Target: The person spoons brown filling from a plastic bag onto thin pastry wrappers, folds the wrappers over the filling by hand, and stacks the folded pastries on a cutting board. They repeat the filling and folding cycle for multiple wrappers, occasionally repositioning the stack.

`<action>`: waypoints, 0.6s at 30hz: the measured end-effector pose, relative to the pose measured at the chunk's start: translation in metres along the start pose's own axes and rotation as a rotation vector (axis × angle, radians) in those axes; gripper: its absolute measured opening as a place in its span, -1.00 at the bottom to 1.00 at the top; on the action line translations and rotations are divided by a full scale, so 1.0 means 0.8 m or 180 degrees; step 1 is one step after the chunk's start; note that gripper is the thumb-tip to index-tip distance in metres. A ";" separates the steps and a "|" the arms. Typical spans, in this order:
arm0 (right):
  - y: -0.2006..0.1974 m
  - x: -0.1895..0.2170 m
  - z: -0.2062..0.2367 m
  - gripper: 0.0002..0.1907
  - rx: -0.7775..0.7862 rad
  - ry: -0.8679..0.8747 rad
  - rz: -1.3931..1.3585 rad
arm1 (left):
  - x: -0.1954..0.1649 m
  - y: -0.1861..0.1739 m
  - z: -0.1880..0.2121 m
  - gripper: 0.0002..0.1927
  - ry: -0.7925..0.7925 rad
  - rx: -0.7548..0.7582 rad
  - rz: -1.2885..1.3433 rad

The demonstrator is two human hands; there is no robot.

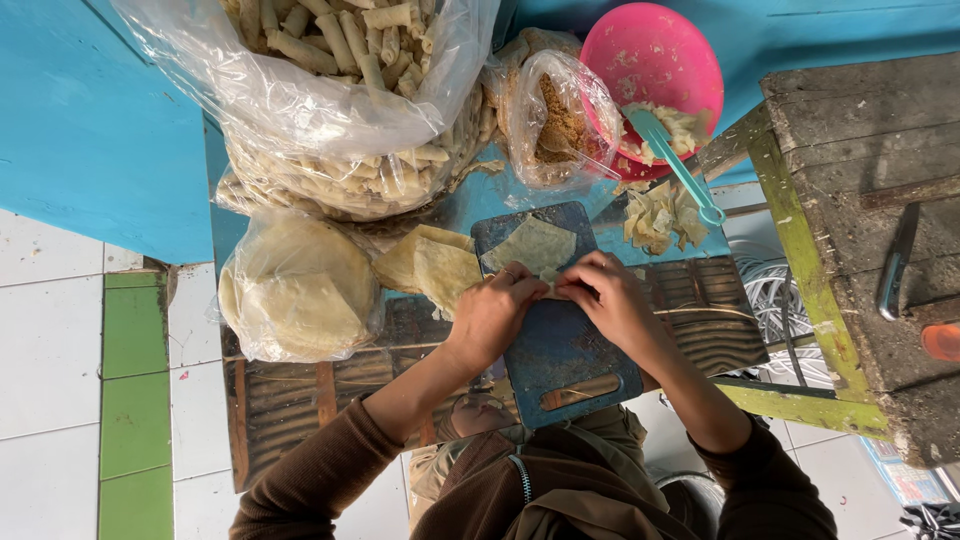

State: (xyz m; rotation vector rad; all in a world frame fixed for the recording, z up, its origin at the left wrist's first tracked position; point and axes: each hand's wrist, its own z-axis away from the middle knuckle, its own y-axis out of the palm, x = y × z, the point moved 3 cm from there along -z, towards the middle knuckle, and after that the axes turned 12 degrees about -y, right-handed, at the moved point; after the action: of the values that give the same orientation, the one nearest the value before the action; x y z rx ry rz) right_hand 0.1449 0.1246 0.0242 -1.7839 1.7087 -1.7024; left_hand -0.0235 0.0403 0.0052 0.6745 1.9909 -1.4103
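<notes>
I see both hands working together on a blue cutting board (560,340) that rests across a slatted wooden bench (290,400). My left hand (492,312) has its fingers curled down, pressing on the near edge of a pale thin wrapper (535,245) that lies on the board's far end. My right hand (612,300) meets it, fingertips pinched against the same edge of the wrapper, so the two hands touch at the middle of the board.

Just beside the board's far left corner lies a loose stack of wrappers (430,265). Further left, at the bench's left side, sits a clear bag of round wrappers (300,290). Beyond that, at the far edge, a large plastic bag of finished rolls (340,90) is heaped high. A smaller bag of brown crumbs (560,125) stands beside a pink bowl (640,50) holding pale filling and a teal spoon (680,165). Folded wrapper pieces (660,215) lie near the board's far right corner. A weathered wooden table (870,200) stands to the right.
</notes>
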 end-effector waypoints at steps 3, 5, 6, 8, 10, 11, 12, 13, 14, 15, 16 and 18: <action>-0.002 0.022 0.017 -0.85 -0.0397 -0.0635 0.0534 | 0.000 -0.003 0.000 -0.82 0.0165 -0.0193 0.0001; 0.004 0.029 0.023 -0.77 -0.0500 -0.0710 0.0569 | -0.003 0.000 -0.003 -0.89 0.0174 -0.0319 -0.0338; 0.005 0.029 0.023 -0.81 -0.0516 -0.0692 0.0649 | -0.006 0.002 -0.004 -0.91 0.0186 -0.0362 -0.0507; 0.007 0.023 0.016 -0.87 -0.0564 -0.0659 0.0820 | -0.008 0.002 -0.005 -0.88 -0.0014 -0.0496 -0.0415; 0.005 0.004 0.006 -0.87 -0.0288 0.0133 0.0219 | -0.009 0.001 -0.010 -0.86 -0.0308 -0.0502 -0.0265; 0.005 -0.004 0.002 -0.87 -0.0142 0.0523 -0.0093 | -0.008 0.002 -0.012 -0.85 -0.0510 -0.0428 -0.0163; 0.004 -0.007 -0.003 -0.85 -0.0153 0.0638 -0.0341 | -0.007 0.002 -0.014 -0.84 -0.0712 -0.0355 -0.0063; 0.002 -0.008 -0.006 -0.84 -0.0163 0.0757 -0.0592 | -0.007 0.002 -0.015 -0.84 -0.0778 -0.0333 -0.0023; 0.003 -0.009 -0.006 -0.83 -0.0168 0.0883 -0.0839 | -0.007 0.002 -0.015 -0.83 -0.0848 -0.0307 0.0024; 0.001 -0.005 -0.006 -0.84 -0.0225 0.0458 -0.0499 | -0.006 0.003 -0.015 -0.83 -0.0920 -0.0283 0.0073; -0.001 0.003 -0.005 -0.85 -0.0279 0.0035 -0.0158 | -0.008 0.002 -0.014 -0.86 -0.0726 -0.0316 -0.0007; -0.001 0.018 0.002 -0.82 -0.0376 -0.0524 0.0329 | -0.009 0.000 -0.009 -0.92 -0.0330 -0.0385 -0.0163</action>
State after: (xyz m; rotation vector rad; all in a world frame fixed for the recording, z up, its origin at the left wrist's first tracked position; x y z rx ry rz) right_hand 0.1425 0.1135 0.0328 -1.7936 1.8285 -1.3995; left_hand -0.0201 0.0469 0.0122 0.4905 2.0055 -1.3147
